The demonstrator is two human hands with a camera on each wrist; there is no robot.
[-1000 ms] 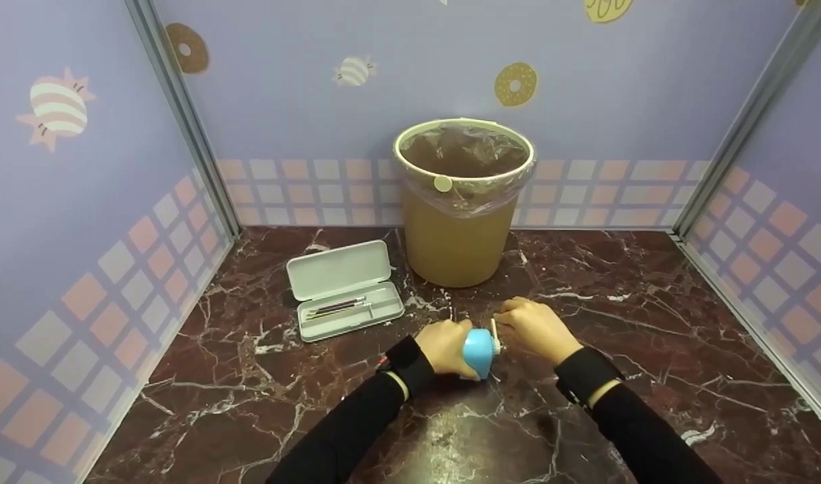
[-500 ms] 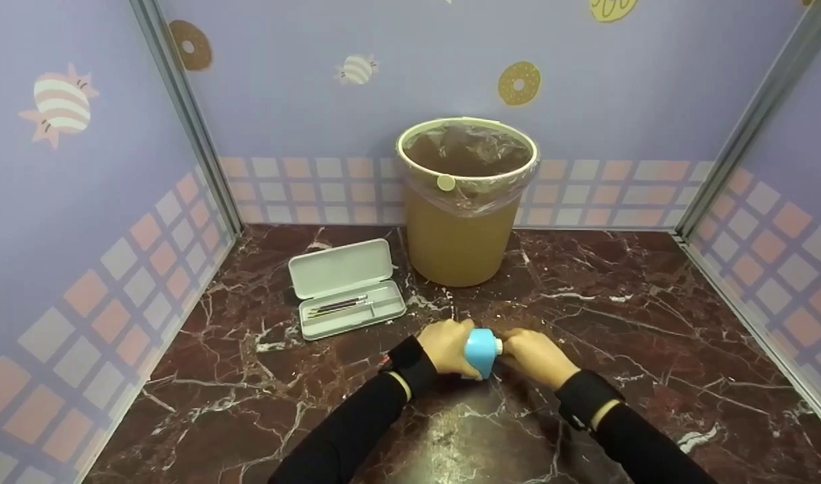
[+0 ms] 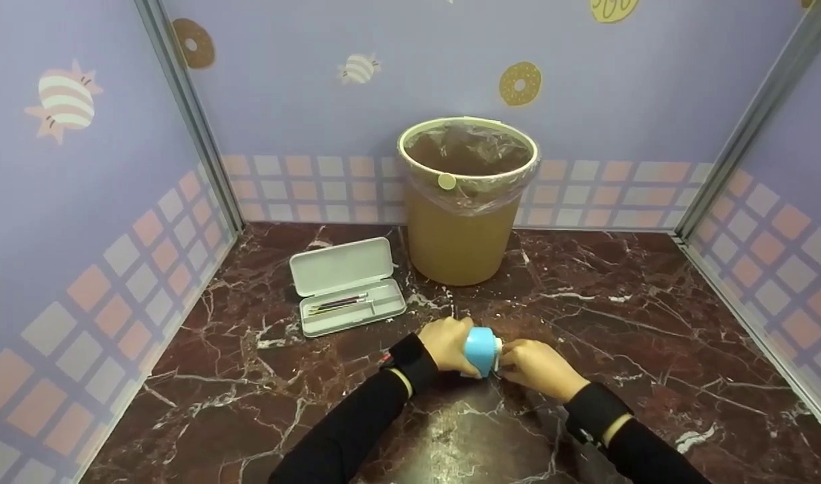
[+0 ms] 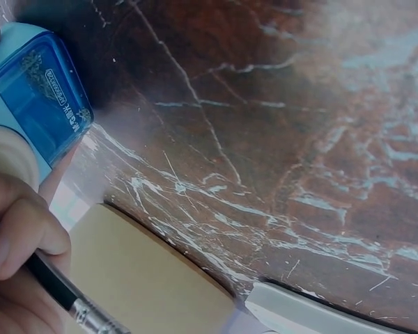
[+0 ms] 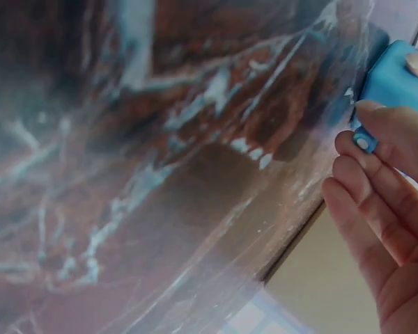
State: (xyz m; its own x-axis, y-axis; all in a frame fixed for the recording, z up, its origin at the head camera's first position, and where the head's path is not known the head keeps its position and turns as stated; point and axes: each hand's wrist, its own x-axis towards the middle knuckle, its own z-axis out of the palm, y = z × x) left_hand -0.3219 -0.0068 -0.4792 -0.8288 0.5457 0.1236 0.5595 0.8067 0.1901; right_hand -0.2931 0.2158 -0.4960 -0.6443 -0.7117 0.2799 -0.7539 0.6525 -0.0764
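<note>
A blue crank pencil sharpener [image 3: 480,351] lies on the marble-patterned table, gripped from the left by my left hand [image 3: 445,345]. In the left wrist view, its see-through blue drawer [image 4: 45,90] contains some shavings. A dark pencil [image 4: 59,289] with a silver ferrule passes between the curled fingers of that hand, beside the sharpener's round cream front; its tip is hidden. My right hand [image 3: 543,368] is at the crank side. Thumb and forefinger pinch the small blue crank knob [image 5: 364,141], whose white end shows in the right wrist view.
Behind the hands stands a tan trash bin [image 3: 457,242] lined with a clear bag. To its left lies an open pale pencil case [image 3: 343,269] with several pencils [image 3: 336,304] in its tray. Patterned walls [image 3: 283,101] enclose the table on the left, back and right.
The right hand has come down and nearer with the crank, which pointed up and away a second ago. The left hand and the sharpener have stayed nearly in place.
</note>
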